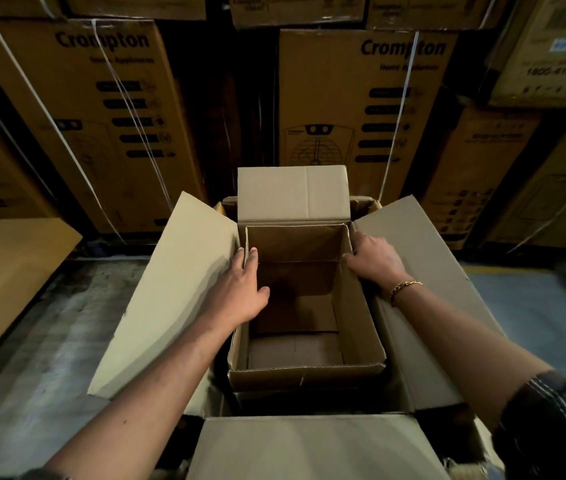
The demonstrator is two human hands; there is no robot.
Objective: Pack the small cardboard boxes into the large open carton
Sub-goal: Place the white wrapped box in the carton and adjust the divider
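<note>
The left hand (pixel 240 289) and right hand (pixel 375 258) are gripping opposite walls of an empty small cardboard box (pixel 305 375), which is sitting inside the large open carton (pixel 177 289). Placement seems underway; next it needs pressing down squarely, though its seating depth is hidden.

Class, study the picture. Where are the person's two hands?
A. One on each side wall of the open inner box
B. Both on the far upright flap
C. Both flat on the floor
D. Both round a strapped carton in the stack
A: the left hand holds the left wall and the right hand the right wall of the inner box, which sits within the large carton.
</note>
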